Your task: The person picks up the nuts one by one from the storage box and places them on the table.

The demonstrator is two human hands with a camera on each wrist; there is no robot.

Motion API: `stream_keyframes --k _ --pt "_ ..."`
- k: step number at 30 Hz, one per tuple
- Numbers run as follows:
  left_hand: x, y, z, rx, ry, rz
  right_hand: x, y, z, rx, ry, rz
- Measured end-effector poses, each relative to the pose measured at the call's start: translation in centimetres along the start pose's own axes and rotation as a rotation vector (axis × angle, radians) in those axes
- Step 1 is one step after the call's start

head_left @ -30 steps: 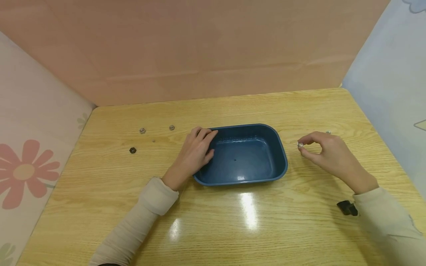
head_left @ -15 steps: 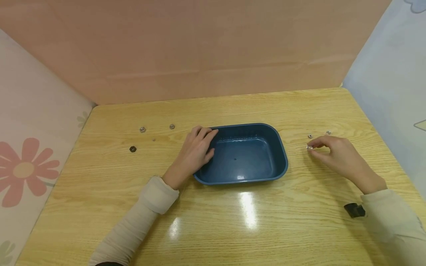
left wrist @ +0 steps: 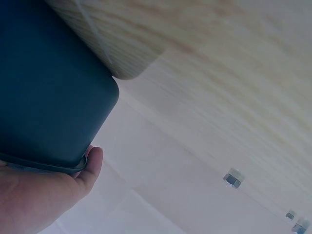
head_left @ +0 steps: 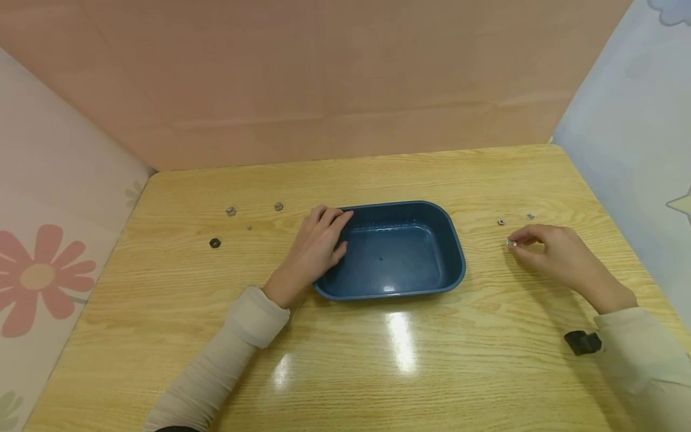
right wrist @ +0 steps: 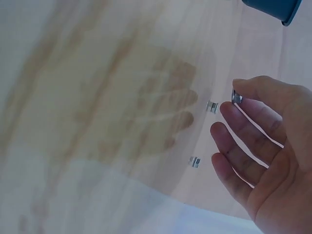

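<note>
A dark blue plastic tub (head_left: 388, 261) stands on the wooden table in the head view. My left hand (head_left: 315, 247) grips its left rim, with the thumb inside; the left wrist view has a finger (left wrist: 95, 163) bent over the rim at a corner. To the right of the tub, my right hand (head_left: 567, 261) pinches a shiny metal nut (right wrist: 237, 97) between thumb and index finger, low over the table. Beyond that hand lie two small silvery nuts, the nearer one (head_left: 501, 222) and one farther right (head_left: 531, 216).
Left of the tub lie a black nut (head_left: 215, 243), two silver nuts (head_left: 231, 211) and a tiny nut-like piece (head_left: 249, 228). A pinkish-brown panel (head_left: 324, 78) rises along the back edge. Patterned panels flank the table at left and right.
My right hand has moved right and slightly toward me with the nut, away from the tub, uncovering the small nuts behind it. My left hand and the tub have stayed put.
</note>
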State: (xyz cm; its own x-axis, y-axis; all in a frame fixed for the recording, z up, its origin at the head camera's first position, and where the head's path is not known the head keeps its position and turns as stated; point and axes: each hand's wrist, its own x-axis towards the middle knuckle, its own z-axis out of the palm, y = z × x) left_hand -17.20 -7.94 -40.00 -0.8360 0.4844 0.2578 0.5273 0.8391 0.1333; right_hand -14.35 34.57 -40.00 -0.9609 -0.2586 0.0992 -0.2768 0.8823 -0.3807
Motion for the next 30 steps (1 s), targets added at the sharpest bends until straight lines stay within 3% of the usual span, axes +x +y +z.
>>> stream_keyframes --k 12,30 --pt "-0.1 0.0 0.0 0.005 -0.005 -0.002 -0.2 1.2 0.2 -0.044 0.024 -0.037" --pt "-0.1 0.0 0.0 -0.01 0.004 0.003 -0.1 1.5 0.2 -0.079 -0.028 -0.041"
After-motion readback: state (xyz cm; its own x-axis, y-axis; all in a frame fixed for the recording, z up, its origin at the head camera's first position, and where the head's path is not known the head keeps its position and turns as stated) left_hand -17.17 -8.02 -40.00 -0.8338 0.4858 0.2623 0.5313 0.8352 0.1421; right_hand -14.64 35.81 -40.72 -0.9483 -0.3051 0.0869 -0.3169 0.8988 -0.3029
